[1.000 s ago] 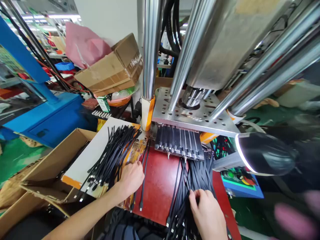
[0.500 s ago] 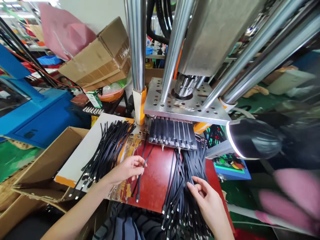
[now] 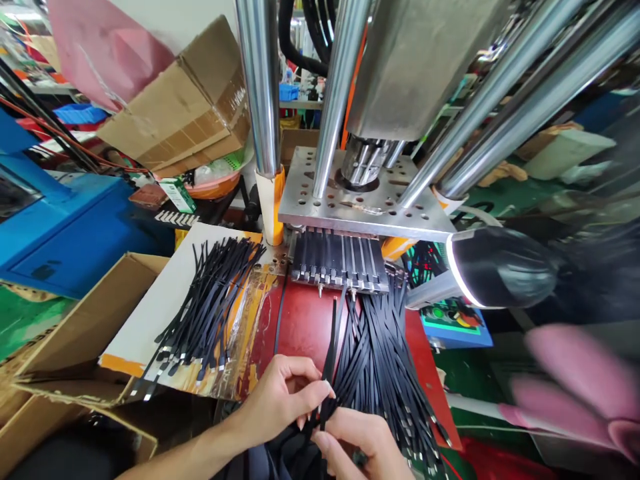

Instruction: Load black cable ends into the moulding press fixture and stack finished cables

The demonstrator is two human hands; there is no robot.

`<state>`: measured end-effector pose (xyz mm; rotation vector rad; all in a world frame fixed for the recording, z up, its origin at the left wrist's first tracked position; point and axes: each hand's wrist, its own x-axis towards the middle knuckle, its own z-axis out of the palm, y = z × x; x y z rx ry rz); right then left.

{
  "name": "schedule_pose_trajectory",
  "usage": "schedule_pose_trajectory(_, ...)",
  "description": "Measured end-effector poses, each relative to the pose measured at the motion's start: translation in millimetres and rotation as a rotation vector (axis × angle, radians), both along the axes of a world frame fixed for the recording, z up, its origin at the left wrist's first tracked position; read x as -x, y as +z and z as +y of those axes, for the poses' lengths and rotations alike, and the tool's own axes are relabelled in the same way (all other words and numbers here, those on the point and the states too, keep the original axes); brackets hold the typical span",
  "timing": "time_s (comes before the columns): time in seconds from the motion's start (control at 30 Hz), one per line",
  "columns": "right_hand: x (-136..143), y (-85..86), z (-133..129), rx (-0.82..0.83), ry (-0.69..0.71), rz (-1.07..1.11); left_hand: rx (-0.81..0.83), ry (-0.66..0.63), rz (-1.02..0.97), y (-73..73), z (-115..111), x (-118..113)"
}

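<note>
At the far left an open brown cardboard box [image 3: 75, 347] sits low beside the bench; what lies inside it is hidden by a white board [image 3: 170, 300] resting across its rim. On that board lies a fanned bundle of black flat cables with metal tips [image 3: 210, 300]. Behind it, a battered brown carton [image 3: 185, 117] leans on clutter, a pink plastic sheet [image 3: 100, 47] draped over its upper end, and an orange bowl [image 3: 215, 187] holding pale scraps sits under it.

The left hand [image 3: 280, 400] is curled, its fingertips pinching a single black flat cable [image 3: 329, 353] that rises from the grip across the dark red work plate [image 3: 305, 320]. The right hand [image 3: 365, 447], just below and touching the left, also grips that cable's lower end with thumb and fingers closed.

Right of the hands a thick heap of black cables [image 3: 390, 360] spreads down from the slotted metal fixture [image 3: 340, 263] under the perforated steel press plate [image 3: 360, 210].
</note>
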<state>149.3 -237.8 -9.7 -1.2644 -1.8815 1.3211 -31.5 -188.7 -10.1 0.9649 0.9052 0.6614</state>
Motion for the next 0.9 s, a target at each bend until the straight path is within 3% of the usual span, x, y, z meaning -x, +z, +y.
schedule_pose_trajectory(0.07,-1,6.1,8,-0.034,-0.012,0.001,-0.065,-0.005,0.056,0.4,-8,5)
schedule_pose_trajectory(0.2,12,8.2,18,-0.070,-0.305,0.167,-0.235,-0.010,0.192,-11.4,-27,12)
schedule_pose_trajectory(0.3,25,0.1,19,-0.156,-0.333,0.221,-0.275,-0.028,0.247,-11.6,-22,22)
schedule_pose_trajectory(0.53,34,-18.8,7,-0.197,-0.250,0.165,-0.484,0.004,0.222,35.4,41,26)
schedule_pose_trajectory(0.67,30,-28.5,-1,-0.289,-0.315,0.181,-0.460,-0.030,0.193,46.2,51,20)
schedule_pose_trajectory(0.8,25,-27.9,-3,-0.350,-0.434,0.171,-0.326,-0.117,0.106,41.0,46,22)
schedule_pose_trajectory(0.9,24,-17.7,4,-0.381,-0.421,0.198,-0.276,-0.178,0.054,36.6,43,24)
